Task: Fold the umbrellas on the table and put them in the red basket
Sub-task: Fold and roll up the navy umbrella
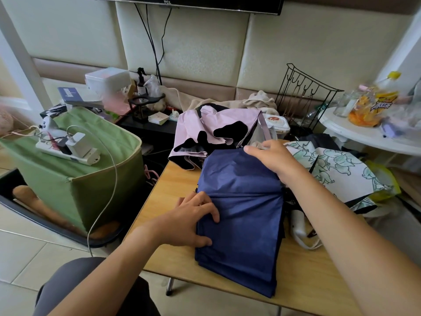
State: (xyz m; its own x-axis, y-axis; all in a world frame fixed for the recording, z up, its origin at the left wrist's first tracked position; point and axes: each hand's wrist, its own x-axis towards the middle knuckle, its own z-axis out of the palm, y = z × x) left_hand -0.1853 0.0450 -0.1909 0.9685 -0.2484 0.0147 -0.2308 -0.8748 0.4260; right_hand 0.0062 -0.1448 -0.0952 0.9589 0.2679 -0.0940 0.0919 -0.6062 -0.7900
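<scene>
A navy blue umbrella (241, 215) lies collapsed on the wooden table (173, 254), its cloth flattened into pleats. My left hand (193, 221) presses on the left edge of the cloth, thumb tucked at the fold. My right hand (271, 158) rests on the far top edge of the blue cloth, fingers curled over it. Behind lies a pink umbrella (218, 131) with a black lining, crumpled. To the right sits a white umbrella (335, 174) with a green floral print. A white handle (298, 222) shows beside the blue cloth. No red basket is in view.
A green fabric bin (75, 179) with a power strip and chargers on top stands left of the table. A black wire rack (305, 96), a wet-wipe pack (278, 124) and clutter fill the back. A white round table (364, 133) with bottles stands at right.
</scene>
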